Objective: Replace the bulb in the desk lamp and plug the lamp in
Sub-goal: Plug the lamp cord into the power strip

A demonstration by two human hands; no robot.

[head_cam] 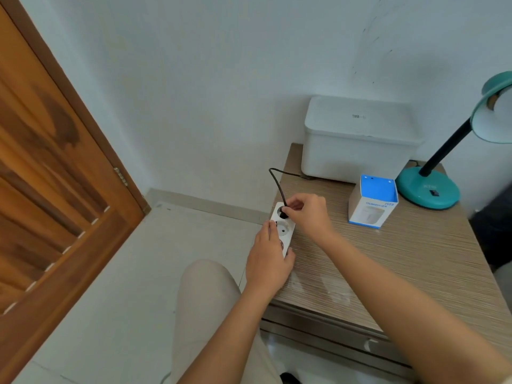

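A white power strip (285,230) lies at the left edge of the wooden bedside table (401,261). My left hand (267,261) grips its near end. My right hand (306,212) pinches the black plug (283,212) at the strip's far socket; how deep the plug sits is hidden by my fingers. The black cord (275,180) loops up and runs back behind the white box. The teal desk lamp (430,187) stands at the table's back right, its shade (493,112) tilted toward me at the frame's right edge; the bulb is not clearly visible.
A white lidded box (360,139) stands at the back of the table against the wall. A blue and white humidifier carton (372,202) stands beside the lamp base. A wooden door (55,189) fills the left. My knee (207,300) is below the table's left edge.
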